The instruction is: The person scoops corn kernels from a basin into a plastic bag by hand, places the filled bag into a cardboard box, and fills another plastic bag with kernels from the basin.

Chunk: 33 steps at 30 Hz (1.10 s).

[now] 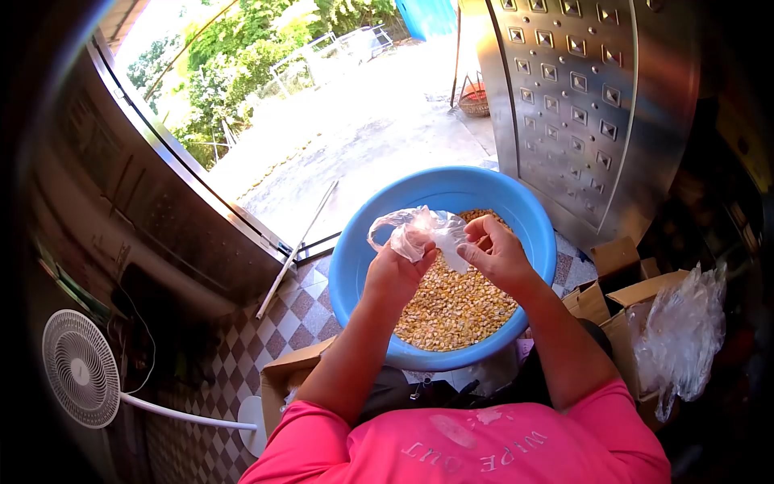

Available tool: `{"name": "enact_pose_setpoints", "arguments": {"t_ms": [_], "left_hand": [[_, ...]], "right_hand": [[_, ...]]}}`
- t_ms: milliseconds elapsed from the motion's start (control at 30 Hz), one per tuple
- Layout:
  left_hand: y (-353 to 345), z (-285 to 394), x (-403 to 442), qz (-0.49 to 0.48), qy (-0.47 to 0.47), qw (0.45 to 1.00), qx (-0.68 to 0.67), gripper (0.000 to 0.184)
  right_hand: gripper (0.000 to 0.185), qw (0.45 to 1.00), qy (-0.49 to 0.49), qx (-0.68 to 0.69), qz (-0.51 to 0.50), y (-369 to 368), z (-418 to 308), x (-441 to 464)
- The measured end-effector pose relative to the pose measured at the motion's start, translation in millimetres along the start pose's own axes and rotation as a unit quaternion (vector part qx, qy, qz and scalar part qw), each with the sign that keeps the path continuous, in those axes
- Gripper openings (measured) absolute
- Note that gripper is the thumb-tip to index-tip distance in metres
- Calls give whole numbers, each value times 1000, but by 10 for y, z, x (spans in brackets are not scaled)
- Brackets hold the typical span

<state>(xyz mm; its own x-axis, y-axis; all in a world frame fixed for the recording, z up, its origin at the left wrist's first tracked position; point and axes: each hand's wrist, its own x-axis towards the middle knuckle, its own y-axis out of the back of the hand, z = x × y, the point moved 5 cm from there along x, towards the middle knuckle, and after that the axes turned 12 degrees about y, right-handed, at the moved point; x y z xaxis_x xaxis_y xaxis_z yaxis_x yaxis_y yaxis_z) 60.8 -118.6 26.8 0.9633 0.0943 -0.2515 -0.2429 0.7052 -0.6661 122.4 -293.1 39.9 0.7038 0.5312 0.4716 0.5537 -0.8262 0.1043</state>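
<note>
A thin, crumpled clear plastic bag (421,229) is held up over the blue basin (348,266). My left hand (397,273) is closed on the bunched left part of the bag. With thumb and fingers pinched, my right hand (501,256) is at the bag's right edge and appears to grip it. Below both hands, loose yellow corn kernels (455,310) lie in the basin. The bag hides some of the kernels behind it.
An open cardboard box (645,289) with clear plastic bags (685,331) stands at my right, another box (286,367) at my left. A white fan (81,369) is at far left. A pale pole (297,250) leans by the doorway; a metal door (568,121) stands ahead right.
</note>
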Motion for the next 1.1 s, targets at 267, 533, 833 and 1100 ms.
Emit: {"name": "enact_pose_setpoints", "arguments": {"t_ms": [267, 533, 833, 1100], "left_hand": [[-234, -359, -184, -52, -65, 990, 115, 32], [750, -19, -214, 69, 88, 994, -22, 24], [1080, 55, -185, 222, 131, 966, 10, 17], [827, 267, -130, 90, 88, 990, -64, 6]], "right_hand": [[27, 977, 139, -165, 5, -317, -30, -71], [4, 916, -177, 346, 94, 91, 240, -20], [6, 832, -85, 537, 112, 345, 385, 80], [7, 991, 45, 42, 118, 633, 523, 146]]}}
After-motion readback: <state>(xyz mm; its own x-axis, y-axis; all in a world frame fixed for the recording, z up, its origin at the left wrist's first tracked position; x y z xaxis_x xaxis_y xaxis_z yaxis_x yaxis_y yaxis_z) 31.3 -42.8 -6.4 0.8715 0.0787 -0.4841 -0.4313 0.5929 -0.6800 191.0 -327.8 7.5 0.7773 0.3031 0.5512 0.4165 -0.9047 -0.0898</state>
